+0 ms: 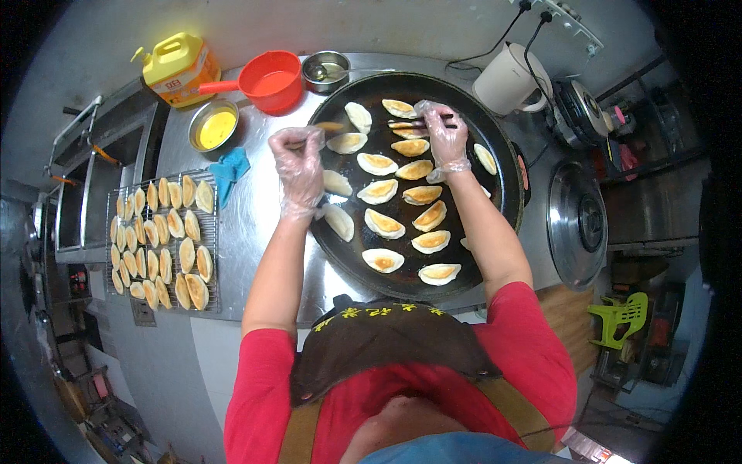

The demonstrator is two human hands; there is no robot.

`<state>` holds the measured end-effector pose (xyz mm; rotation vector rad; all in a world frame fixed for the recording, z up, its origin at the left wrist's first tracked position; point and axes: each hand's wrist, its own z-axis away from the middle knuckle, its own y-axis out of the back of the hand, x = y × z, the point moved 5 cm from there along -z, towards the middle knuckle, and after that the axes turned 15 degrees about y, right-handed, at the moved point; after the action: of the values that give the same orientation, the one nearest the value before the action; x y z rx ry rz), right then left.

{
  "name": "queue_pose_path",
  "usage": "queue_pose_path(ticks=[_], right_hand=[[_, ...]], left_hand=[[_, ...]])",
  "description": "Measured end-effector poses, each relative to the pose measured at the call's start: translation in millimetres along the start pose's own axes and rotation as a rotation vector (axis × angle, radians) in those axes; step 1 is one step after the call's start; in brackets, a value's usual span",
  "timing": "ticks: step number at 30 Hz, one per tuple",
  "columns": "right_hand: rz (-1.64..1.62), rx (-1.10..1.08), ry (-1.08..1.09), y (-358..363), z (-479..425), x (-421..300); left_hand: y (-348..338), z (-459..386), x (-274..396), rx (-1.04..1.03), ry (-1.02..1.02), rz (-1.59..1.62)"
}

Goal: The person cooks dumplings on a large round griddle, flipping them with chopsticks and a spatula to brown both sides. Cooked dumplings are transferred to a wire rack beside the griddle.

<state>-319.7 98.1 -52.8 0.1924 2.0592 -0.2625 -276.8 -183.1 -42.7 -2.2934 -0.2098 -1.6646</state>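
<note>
A large round black pan [400, 287] holds rows of half-moon dumplings [379, 223], many browned on top and some pale. My left hand [298, 168], in a clear plastic glove, is closed around a thin wooden utensil [329, 126] at the pan's left edge; its flat tip lies over the pan near a pale dumpling [359, 118]. Over the upper right of the pan, my gloved right hand [446, 136] grips dark chopsticks [406, 124]. Their tips are at a browned dumpling [410, 133]; whether they pinch it, I cannot tell.
Browned dumplings fill a wire rack [217, 261] at left, near a teal cloth [229, 171]. Behind are a bowl of yellow liquid [215, 129], a red dipper [271, 81], a steel bowl [326, 71] and a yellow jug [181, 69]. A kettle [510, 78] and glass lid [577, 226] are at right.
</note>
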Motion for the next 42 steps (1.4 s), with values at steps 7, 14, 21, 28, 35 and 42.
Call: queue_pose_path(ticks=[7,14,21,28,35,42], right_hand=[[0.204,-0.094,0.143,-17,0,-5],[-0.001,-0.181,-0.058,-41,-19,36],[-0.116,-0.159,-0.045,-34,-34,-12],[-0.153,-0.107,-0.007,-30,-13,4],[-0.139,-0.007,-0.068,-34,11,11],[-0.105,0.112,0.086,10,-11,-8]], left_hand=[[29,33,20,0.043,0.138,-0.118],[15,27,2,0.038,0.149,0.049],[24,21,4,0.112,0.097,0.005],[28,34,29,0.118,0.037,-0.098],[19,27,11,0.024,-0.013,-0.017],[3,21,12,-0.038,-0.008,-0.029]])
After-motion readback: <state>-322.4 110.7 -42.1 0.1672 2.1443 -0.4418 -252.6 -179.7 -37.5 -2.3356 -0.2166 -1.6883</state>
